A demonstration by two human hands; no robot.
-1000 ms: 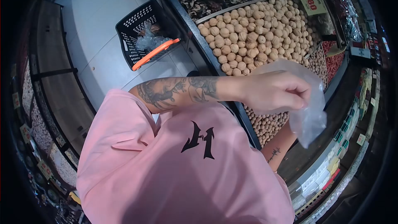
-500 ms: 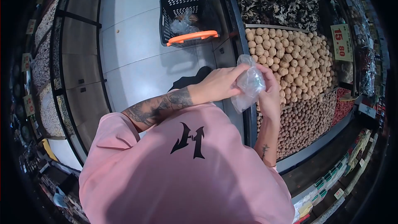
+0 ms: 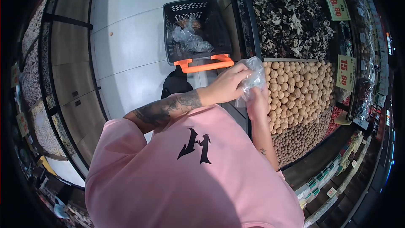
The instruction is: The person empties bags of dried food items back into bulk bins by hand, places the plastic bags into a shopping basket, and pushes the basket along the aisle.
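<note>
A clear plastic bag is bunched between my two hands, in front of the edge of the walnut bin. My left hand, on the tattooed arm reaching in from the left, grips the bag with bent fingers. On the other side, my right hand has its fingers closed on the lower part of the bag; some of them are hidden behind the plastic. Just right of the hands lie many walnuts in their bin.
A black basket with an orange handle stands on the tiled floor, holding plastic bags. Dark dried fungus fills the bin beyond the walnuts; smaller nuts lie nearer. Price signs stand at the right.
Both hands have come together with the bag, moving left from over the nuts to the bin's edge. The view has turned, and more of the dried fungus and the basket shows.
</note>
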